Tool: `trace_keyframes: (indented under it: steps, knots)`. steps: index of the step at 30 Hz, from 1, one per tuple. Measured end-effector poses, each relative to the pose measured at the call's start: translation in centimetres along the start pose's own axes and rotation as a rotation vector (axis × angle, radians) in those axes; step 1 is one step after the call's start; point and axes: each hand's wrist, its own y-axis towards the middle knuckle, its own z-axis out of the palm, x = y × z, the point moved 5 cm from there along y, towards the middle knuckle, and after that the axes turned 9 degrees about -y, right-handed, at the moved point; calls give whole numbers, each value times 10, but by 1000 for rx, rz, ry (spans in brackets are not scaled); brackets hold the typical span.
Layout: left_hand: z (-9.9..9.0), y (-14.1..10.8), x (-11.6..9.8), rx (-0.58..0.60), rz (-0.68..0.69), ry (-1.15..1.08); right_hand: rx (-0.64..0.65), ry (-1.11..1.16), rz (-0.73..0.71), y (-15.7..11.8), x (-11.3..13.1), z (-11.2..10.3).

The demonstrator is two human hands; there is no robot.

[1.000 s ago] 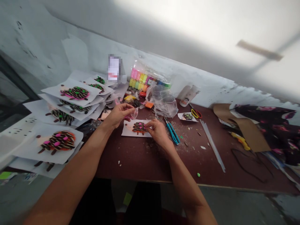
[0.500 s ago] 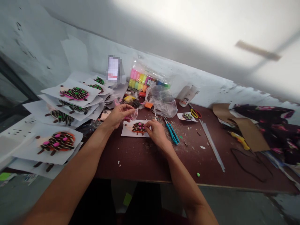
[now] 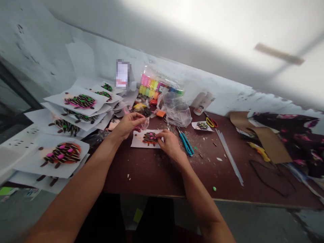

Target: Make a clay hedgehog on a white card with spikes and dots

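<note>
A white card (image 3: 136,143) lies on the dark red table, bearing a hedgehog figure (image 3: 148,137) with dark striped spines, pink dots and brown feet. My right hand (image 3: 167,141) rests over the card's right end, fingertips pinched together at the hedgehog's back; whatever they hold is too small to tell. Just above the card's left part, my left hand (image 3: 130,125) has its fingers closed on a small clear plastic bag (image 3: 145,124) with something pink at it.
Stacked hedgehog cards (image 3: 50,162) fill the left side. Behind are coloured clay packs (image 3: 149,88) and crumpled plastic (image 3: 177,109). To the right lie teal-handled pliers (image 3: 186,143), scissors (image 3: 212,122), clear glue sticks (image 3: 230,157), a small hedgehog card (image 3: 201,126) and a yellow glue gun (image 3: 259,151).
My right fingertips have shifted very slightly left over the hedgehog. My left hand stays in place with the plastic bag.
</note>
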Motion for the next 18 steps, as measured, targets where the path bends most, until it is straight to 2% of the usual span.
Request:
trace_keyframes:
  steps: [11,18]
  knots:
    - [-1,0,-1,-6,5,15,-23,-3,-9,0,-1,-3]
    - [1,-1,-2,-2,1,6,6,-16,2,0,0,-3]
